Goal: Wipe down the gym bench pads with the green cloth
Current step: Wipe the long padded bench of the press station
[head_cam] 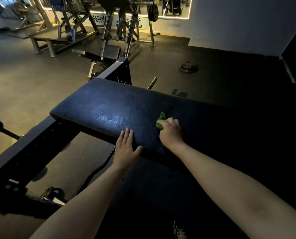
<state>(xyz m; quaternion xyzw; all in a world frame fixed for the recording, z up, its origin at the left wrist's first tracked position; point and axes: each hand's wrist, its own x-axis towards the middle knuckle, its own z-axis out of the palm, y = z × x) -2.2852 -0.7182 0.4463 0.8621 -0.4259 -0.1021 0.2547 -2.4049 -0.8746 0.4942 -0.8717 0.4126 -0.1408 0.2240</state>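
While the head camera looks down over both forearms, the big dark bench pad (119, 107) runs across the middle of the shot, sitting on a black metal frame (23, 152). The right hand (171, 133) is on top of the pad with its fingers curled around the green cloth (160, 121), holding it down against the surface; only a bit of the cloth pokes out past the knuckles on the far-left side of the hand. The left hand (126, 149) lies flat with straight fingers on the pad's near edge, thumb spread out to the side, not gripping anything. The two hands are near each other but not touching. There's a shiny, lighter patch on the pad just left of the cloth, can't tell if it's wet or just glare. Further back, a weight plate (188, 66) lies flat on the dark floor, and another bench (99, 54) stands beyond the pad. A shoe (180, 230) shows at the bottom edge.
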